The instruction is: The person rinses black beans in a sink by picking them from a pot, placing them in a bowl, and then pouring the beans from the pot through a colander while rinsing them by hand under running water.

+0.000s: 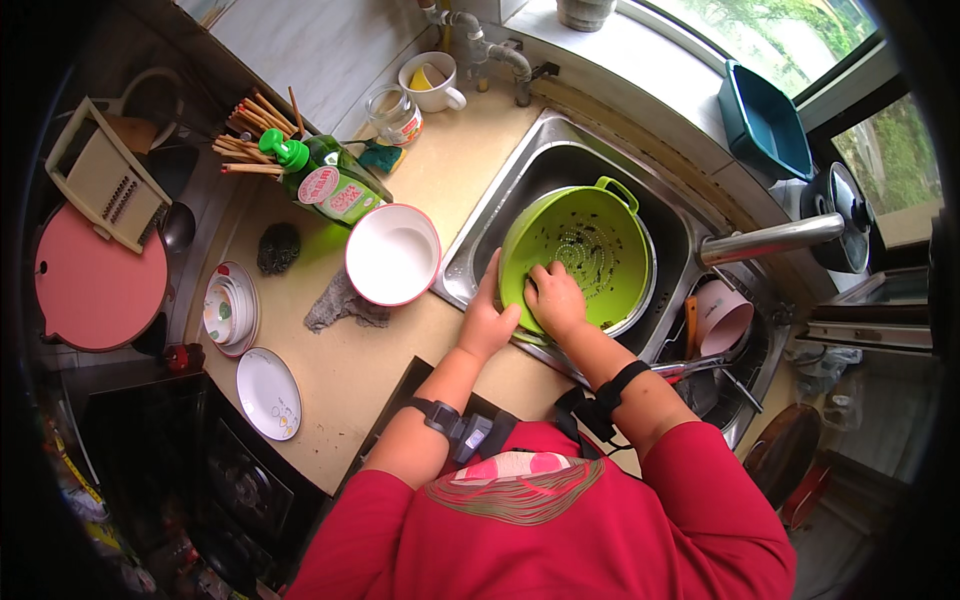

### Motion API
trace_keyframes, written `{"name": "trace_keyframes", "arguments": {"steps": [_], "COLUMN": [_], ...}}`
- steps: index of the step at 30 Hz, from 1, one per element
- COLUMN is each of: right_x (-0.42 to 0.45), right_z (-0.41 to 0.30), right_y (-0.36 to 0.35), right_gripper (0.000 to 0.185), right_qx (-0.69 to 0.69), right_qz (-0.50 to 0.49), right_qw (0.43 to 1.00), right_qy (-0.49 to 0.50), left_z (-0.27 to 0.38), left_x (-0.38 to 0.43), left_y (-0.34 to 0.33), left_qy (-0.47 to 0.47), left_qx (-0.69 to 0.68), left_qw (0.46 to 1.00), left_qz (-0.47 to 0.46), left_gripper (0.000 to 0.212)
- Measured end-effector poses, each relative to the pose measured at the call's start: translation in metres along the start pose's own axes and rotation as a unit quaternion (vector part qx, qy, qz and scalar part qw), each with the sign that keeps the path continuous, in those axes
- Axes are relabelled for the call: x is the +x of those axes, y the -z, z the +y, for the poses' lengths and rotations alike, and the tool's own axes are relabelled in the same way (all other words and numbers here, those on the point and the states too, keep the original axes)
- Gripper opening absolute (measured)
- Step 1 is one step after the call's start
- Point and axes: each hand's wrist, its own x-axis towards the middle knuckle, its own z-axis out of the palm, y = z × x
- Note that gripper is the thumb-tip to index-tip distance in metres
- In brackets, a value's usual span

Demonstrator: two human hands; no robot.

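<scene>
A green plastic colander (634,247) sits tilted over the left basin of the steel sink (487,217), with a metal rim showing beneath its lower right side. Dark bits cling to its perforated bottom. My left hand (487,311) grips the colander's near left wall, thumb towards the rim. Inside, my right hand (556,301) has its fingers bent against the inner wall; something dark shows at the fingertips, too small to name. Left of the sink stands a white bowl with a red rim (394,255), touching a grey cloth (346,306).
A green dish soap bottle (337,180), chopsticks (262,124), a glass jar (394,116) and a steel wool scourer (279,248) stand or lie left of the sink. The faucet (772,240) reaches over the sink's right side. A pink pot (724,319) lies in the right basin.
</scene>
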Motion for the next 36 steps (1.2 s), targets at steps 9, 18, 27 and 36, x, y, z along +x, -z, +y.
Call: {"name": "trace_keyframes", "arguments": {"steps": [9, 18, 27, 36], "right_x": [0.003, 0.004, 0.007, 0.007], "right_z": [0.012, 0.014, 0.014, 0.012], "right_y": [0.0, 0.003, 0.004, 0.006], "right_gripper": [0.022, 0.025, 0.027, 0.028], "right_qx": [0.014, 0.007, -0.004, -0.023], "right_qz": [-0.07, -0.093, -0.132, -0.14], "right_qw": [0.997, 0.996, 0.991, 0.99], "right_qy": [-0.012, -0.008, -0.011, -0.013], "left_z": [0.0, -0.003, -0.004, -0.005], "left_x": [0.0, 0.001, 0.0, -0.001], "left_y": [-0.001, -0.002, -0.002, -0.001], "left_qy": [0.011, 0.0, -0.002, -0.007], "left_qx": [0.0, 0.01, -0.005, 0.016], "left_qw": [1.0, 1.0, 1.0, 1.0], "left_qz": [0.009, 0.012, 0.013, 0.012], "left_gripper": [0.071, 0.071, 0.07, 0.071]}}
